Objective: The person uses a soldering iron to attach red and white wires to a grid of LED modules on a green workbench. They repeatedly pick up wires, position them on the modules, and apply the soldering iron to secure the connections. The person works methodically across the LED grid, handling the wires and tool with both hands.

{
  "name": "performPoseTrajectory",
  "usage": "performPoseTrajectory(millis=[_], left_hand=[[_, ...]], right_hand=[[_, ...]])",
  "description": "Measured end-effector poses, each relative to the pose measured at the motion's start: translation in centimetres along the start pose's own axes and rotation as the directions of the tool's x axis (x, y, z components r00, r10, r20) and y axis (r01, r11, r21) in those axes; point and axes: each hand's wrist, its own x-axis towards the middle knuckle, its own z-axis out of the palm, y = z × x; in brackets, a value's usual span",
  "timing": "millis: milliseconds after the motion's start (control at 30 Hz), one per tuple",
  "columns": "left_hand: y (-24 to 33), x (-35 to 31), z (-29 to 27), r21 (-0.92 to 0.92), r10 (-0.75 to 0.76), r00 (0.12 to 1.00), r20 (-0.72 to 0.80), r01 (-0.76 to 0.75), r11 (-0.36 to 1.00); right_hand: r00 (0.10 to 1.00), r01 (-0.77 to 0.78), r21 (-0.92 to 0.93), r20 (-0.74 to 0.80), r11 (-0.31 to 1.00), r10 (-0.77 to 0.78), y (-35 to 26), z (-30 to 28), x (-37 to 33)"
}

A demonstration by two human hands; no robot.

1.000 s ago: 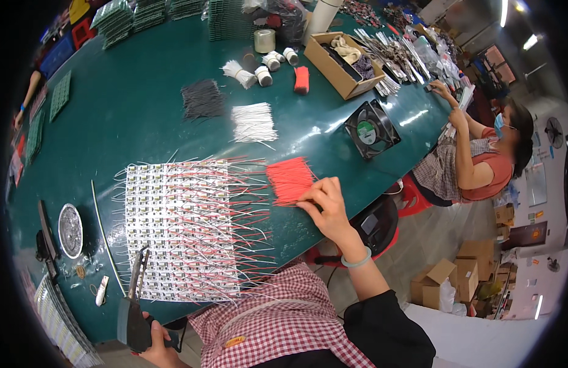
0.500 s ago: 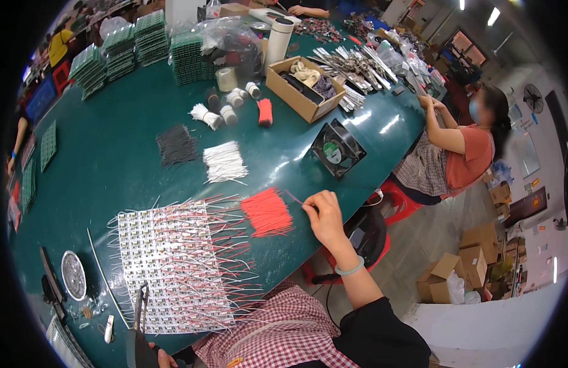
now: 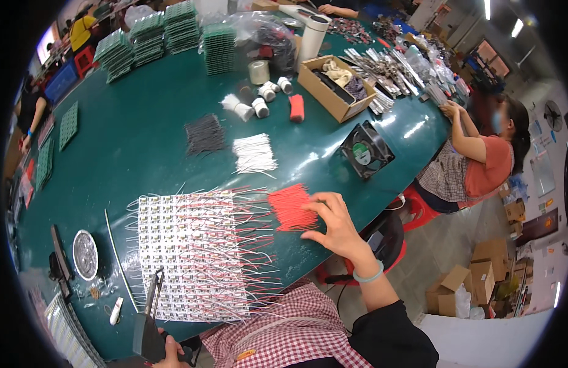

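Observation:
At the right edge of a pile of short red wires (image 3: 292,207), my right hand (image 3: 337,226) has its thumb and fingers spread apart, the fingertips touching or just over the wires. My left hand (image 3: 171,354), partly cut off by the lower edge, is closed round a black tool with two long metal prongs (image 3: 150,334). The prongs lie over the lower left part of a white panel of small circuit boards (image 3: 192,257). Red and white wires stick out from the boards on both sides, mostly to the right.
Beyond the panel lie white wires (image 3: 254,153) and black wires (image 3: 205,134). A square black fan (image 3: 367,150) and a cardboard box (image 3: 336,92) stand to the right. A round metal dish (image 3: 86,255) sits at the left. A co-worker (image 3: 480,147) sits at the right edge.
My right hand has gone from a pinch with a thin strand trailing from it to spread fingers at the red wires. The whole view has shifted, so the table things appear further right.

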Motion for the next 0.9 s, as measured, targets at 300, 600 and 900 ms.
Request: performPoseTrajectory(millis=[300, 600, 900], left_hand=[[-0.3, 0.2, -0.8, 0.061, 0.023, 0.999, 0.032, -0.025, 0.998], [-0.4, 0.4, 1.0, 0.03, 0.021, 0.999, -0.029, -0.02, 0.999], [0.2, 1.0, 1.8, 0.031, 0.029, 1.0, -0.008, -0.028, 0.999]], right_hand=[[0.933, 0.195, -0.137, 0.33, 0.971, -0.141, 1.7, 2.4, 3.7], [0.945, 0.28, -0.152, 0.219, 0.948, -0.244, 3.5, 3.9, 3.5], [0.956, 0.269, -0.251, 0.189, 0.93, -0.226, 8.6, 0.9, 5.0]])
